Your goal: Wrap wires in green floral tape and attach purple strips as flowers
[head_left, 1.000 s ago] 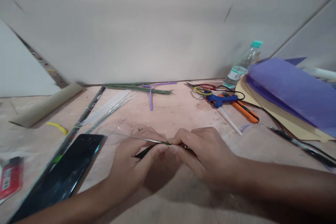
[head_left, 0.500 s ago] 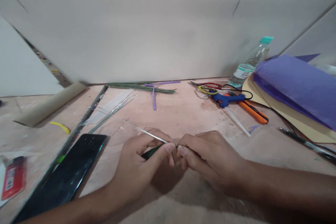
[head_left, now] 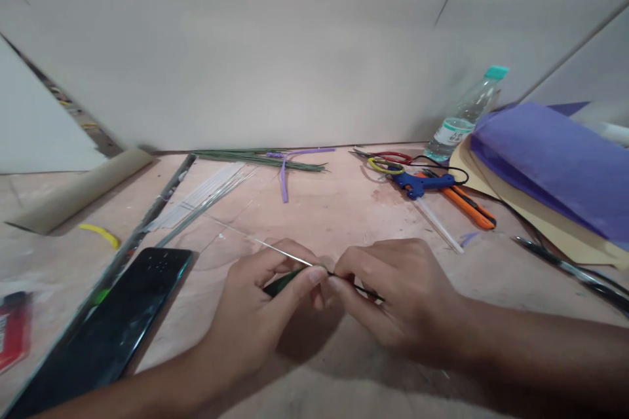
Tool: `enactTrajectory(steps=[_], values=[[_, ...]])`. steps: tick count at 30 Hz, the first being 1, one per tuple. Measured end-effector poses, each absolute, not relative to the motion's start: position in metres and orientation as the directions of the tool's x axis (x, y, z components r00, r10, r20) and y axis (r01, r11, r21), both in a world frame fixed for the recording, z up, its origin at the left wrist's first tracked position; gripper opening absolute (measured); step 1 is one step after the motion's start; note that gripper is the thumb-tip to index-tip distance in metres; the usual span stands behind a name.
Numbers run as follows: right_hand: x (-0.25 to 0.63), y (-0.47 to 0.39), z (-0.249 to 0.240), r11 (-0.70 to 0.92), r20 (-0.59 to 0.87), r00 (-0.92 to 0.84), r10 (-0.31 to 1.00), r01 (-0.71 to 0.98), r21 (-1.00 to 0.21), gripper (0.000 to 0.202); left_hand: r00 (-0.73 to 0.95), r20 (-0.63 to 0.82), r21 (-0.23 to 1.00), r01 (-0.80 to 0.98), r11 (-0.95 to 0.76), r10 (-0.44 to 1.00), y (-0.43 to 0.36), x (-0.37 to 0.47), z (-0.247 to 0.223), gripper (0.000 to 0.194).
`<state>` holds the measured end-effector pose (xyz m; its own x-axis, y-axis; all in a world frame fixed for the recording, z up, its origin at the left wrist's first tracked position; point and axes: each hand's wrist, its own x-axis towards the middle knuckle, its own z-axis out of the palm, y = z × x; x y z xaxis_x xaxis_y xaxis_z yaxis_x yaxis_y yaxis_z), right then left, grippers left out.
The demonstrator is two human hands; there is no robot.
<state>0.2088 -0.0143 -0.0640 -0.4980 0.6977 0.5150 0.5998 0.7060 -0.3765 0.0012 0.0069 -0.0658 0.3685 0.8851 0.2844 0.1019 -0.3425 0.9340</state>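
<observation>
My left hand [head_left: 268, 304] is closed, pinching a thin silver wire [head_left: 289, 254] between thumb and forefinger. The wire runs from the fingertips up and to the left, over the table. A dark green piece [head_left: 282, 281] shows inside the curl of the same hand; most of it is hidden, so its kind is unclear. Close beside it, my right hand [head_left: 398, 294] is closed on a thin dark strand [head_left: 369, 292], which passes between its fingers and joins the wire's end at the left fingertips. A small gap separates the two hands.
A phone [head_left: 113, 321], a lighter [head_left: 14, 330] and a cardboard tube [head_left: 81, 193] lie at left. Behind are wire bundles [head_left: 209, 200], green stems [head_left: 246, 158] and purple strips [head_left: 284, 180]. Scissors [head_left: 386, 165], glue gun [head_left: 417, 183], cutter [head_left: 469, 206], bottle [head_left: 455, 127] and purple paper [head_left: 550, 163] are right.
More of the dark strand shows between my right fingers, and that hand's grip has shifted slightly. My left hand stays nearly in place. The background has slid a little left as the camera turned.
</observation>
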Motion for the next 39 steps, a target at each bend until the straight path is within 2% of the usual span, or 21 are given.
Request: enactTrajectory(steps=[4, 9, 20, 23, 26, 32, 36, 39], values=[[0.2082, -0.0143, -0.0614, 0.665, 0.487, -0.453, 0.746, 0.545, -0.511, 0.01, 0.412, 0.289, 0.932, 0.085, -0.353, 0.864, 0.01, -0.0003, -0.0676, 0.019], [0.209, -0.0159, -0.0579, 0.638, 0.458, -0.449, 0.767, 0.458, -0.619, 0.011, 0.454, 0.298, 0.923, 0.088, -0.376, 0.84, 0.0122, -0.0031, -0.0674, 0.02], [0.2076, -0.0168, -0.0579, 0.599, 0.391, -0.473, 0.79, 0.455, -0.659, 0.014, 0.429, 0.265, 0.95, 0.034, -0.309, 0.863, 0.0108, -0.0041, -0.0691, 0.011], [0.2059, -0.0175, -0.0566, 0.577, 0.365, -0.474, 0.801, 0.454, -0.679, 0.019, 0.435, 0.255, 0.953, 0.036, -0.3, 0.864, 0.012, -0.003, -0.0682, 0.017], [0.2044, -0.0161, -0.0555, 0.577, 0.349, -0.489, 0.8, 0.463, -0.673, 0.023, 0.447, 0.225, 0.963, 0.031, -0.266, 0.866, 0.012, -0.0032, -0.0676, 0.023], [0.2066, -0.011, -0.0566, 0.605, 0.384, -0.481, 0.788, 0.488, -0.629, 0.022, 0.484, 0.083, 0.988, 0.077, -0.137, 0.871, 0.0108, -0.0046, -0.0667, 0.022], [0.2097, -0.012, -0.0582, 0.617, 0.396, -0.474, 0.787, 0.588, -0.523, 0.011, 0.457, 0.104, 0.972, 0.141, -0.187, 0.883, 0.0102, -0.002, -0.0648, 0.026], [0.2101, -0.0122, -0.0599, 0.646, 0.45, -0.47, 0.759, 0.628, -0.433, 0.016, 0.438, 0.132, 0.96, 0.168, -0.225, 0.889, 0.0097, -0.0006, -0.0646, 0.023]])
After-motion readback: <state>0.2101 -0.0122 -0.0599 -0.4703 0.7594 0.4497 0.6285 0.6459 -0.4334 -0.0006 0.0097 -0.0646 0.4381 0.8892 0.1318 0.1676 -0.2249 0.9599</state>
